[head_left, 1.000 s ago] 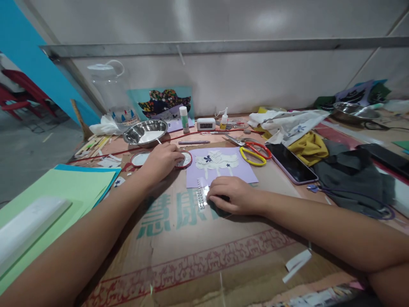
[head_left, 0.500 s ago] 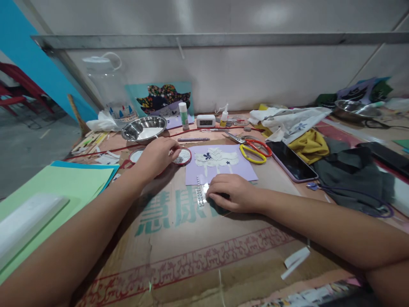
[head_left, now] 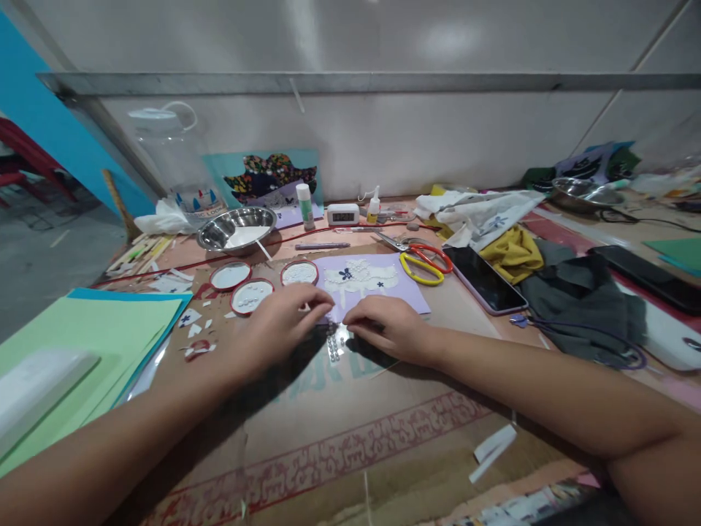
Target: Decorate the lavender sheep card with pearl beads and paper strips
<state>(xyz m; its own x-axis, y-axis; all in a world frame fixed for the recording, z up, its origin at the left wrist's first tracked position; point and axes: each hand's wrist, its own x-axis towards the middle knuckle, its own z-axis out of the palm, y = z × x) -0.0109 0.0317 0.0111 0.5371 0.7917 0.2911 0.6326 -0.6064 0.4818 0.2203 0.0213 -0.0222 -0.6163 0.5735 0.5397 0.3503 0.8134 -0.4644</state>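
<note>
My left hand and my right hand rest close together on the cardboard-covered table, both with fingers curled. Between them lies a small clear strip of rhinestones, which the fingertips of both hands seem to pinch at its upper end. Just beyond the hands lies a lilac sheet bearing a white cloud-like cutout with small blue flowers. Three red-rimmed round lids with small white pieces sit to the left of the sheet.
A steel bowl, glue stick, small clock, and red and yellow scissors lie behind. A phone and dark cloth are at right. Green and blue paper sheets are stacked at left.
My left hand left the round lid at the back and came down beside my right hand at the rhinestone strip. The view shifted slightly right.
</note>
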